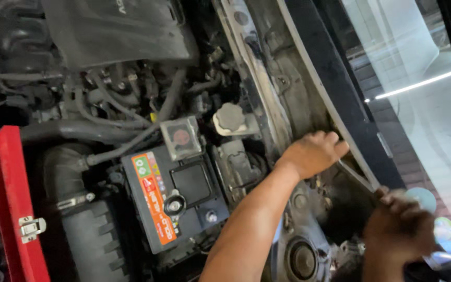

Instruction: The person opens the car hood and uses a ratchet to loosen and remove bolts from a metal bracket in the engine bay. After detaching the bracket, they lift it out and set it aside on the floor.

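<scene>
Grey metal, thin and flat, runs between the two hands: a slim grey metal tool bar (355, 176), likely a wrench handle, lies slanted along the edge of the black cowl trim strip (335, 89) at the base of the windscreen (413, 104). The fingers (331, 139) of the left hand (311, 153) are curled together over the upper end of the bar, pressing into the recess by the strut tower; whether they pinch the bar or only steady it I cannot tell. The right hand (396, 230) is blurred, its fingers (387, 197) closed in a fist around the bar's lower end.

The step in hand looks like turning or seating the tool on a fastener hidden in the dark recess (340, 203) beneath the cowl. The next move seems to call for a firm, short swing with the lower hand while the upper hand keeps the tool head on its seat, since room there is tight.

Outward to the left sit the white round reservoir cap (230, 117), the black rectangular car battery with an orange label (176, 201), the black ribbed air intake hose (82, 224) and, at the frame's edge, a red metal socket case (11, 209).
</scene>
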